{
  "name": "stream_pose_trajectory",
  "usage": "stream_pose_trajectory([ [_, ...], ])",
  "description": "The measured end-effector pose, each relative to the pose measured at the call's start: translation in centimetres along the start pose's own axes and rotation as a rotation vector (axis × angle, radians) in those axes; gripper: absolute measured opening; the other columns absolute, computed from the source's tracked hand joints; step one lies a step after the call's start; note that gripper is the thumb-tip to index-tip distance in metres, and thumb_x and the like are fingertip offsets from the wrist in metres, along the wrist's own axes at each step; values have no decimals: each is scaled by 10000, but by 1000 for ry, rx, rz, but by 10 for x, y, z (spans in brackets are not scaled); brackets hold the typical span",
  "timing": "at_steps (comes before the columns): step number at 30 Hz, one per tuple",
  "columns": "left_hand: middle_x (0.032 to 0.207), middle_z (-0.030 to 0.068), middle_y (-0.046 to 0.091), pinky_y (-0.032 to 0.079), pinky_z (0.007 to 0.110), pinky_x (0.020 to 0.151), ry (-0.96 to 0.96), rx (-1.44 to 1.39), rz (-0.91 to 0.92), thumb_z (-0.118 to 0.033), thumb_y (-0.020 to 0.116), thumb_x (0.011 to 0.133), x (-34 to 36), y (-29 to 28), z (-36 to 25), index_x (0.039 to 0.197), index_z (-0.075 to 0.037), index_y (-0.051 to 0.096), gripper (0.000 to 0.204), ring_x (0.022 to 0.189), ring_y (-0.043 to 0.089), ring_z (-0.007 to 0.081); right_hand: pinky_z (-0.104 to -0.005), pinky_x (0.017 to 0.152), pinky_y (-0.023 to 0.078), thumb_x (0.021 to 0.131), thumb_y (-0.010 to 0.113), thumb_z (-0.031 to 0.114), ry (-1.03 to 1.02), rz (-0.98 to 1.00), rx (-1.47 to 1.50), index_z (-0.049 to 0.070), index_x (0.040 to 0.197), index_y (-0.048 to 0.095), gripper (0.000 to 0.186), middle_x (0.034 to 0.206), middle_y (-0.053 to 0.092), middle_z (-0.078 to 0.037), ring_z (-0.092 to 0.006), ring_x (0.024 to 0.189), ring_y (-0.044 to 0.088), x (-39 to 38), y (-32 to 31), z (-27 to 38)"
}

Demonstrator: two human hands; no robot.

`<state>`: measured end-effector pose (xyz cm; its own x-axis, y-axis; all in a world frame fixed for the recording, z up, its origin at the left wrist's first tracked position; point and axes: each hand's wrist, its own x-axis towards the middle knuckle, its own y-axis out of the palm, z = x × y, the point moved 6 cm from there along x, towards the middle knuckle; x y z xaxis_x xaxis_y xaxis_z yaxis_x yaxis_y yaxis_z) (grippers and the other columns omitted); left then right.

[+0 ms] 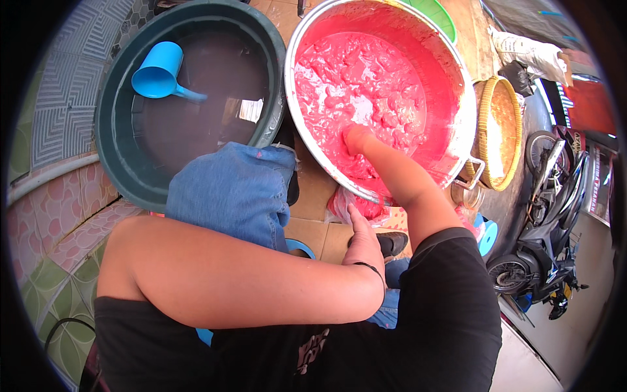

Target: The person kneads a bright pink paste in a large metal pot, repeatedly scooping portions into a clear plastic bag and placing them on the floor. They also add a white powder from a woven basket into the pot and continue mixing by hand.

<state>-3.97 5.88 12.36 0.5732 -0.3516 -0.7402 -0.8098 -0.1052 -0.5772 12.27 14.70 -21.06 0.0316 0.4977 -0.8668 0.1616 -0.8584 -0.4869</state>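
Right hand (pixel 356 138): sunk in the paste (pixel 366 81) inside the pot (pixel 450 98); finger opening and grip cannot be determined. Left hand (pixel 364 240): at the bag (pixel 339 204); finger opening and grip likewise indeterminable. A leg (pixel 232 186) hides part of the tub (pixel 117 137).

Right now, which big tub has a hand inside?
The silver-rimmed tub: right hand in pink paste. The dark green tub holds liquid and a dipper.

Cannot see the fingers of the right grip (pixel 356 139), sunk in pink paste (pixel 366 72), nor confirm contact between the left grip (pixel 364 242) and the plastic bag (pixel 339 205), partly hidden by the metal pot (pixel 447 104). Cannot follow the green basin (pixel 437 16) past the upper edge.
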Motion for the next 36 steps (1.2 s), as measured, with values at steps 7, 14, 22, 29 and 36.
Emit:
stream_pose_trajectory([
  [7,1374,184,338,209,672,952,7,-28,25,-306,565,797,11,6,4,1306,-28,421,598,1261,301,404,-368,766,494,772,540,189,-92,40,137,36,990,647,287,1055,618,-176,-287,927,621,-4,14,-44],
  [14,1359,199,357,218,673,947,-104,-5,18,-317,598,769,16,9,3,1291,-27,441,617,1259,312,401,-319,774,495,797,610,184,-267,-174,1304,45,1046,621,286,1017,647,-89,-221,853,631,-53,20,-106],
  [22,1341,189,392,214,651,963,-82,-17,90,-297,605,765,41,22,-8,1266,-11,462,595,1256,337,368,-285,749,526,855,539,151,-365,-350,2336,-24,1170,521,361,1129,579,-161,-234,994,591,-202,-16,-88],
  [29,1256,173,472,274,632,939,-72,97,74,-236,572,791,50,54,-28,1209,-5,516,481,1195,410,358,-380,674,557,886,479,198,-547,-531,2555,8,1247,427,411,1145,540,-223,-303,928,609,-283,3,-85],
  [36,1225,161,496,284,628,933,-38,126,199,-242,576,791,66,72,-42,1201,-15,525,471,1154,449,336,-294,518,547,870,501,250,-518,-551,2422,12,1215,441,423,1111,550,-228,-249,829,623,-325,36,-51],
])
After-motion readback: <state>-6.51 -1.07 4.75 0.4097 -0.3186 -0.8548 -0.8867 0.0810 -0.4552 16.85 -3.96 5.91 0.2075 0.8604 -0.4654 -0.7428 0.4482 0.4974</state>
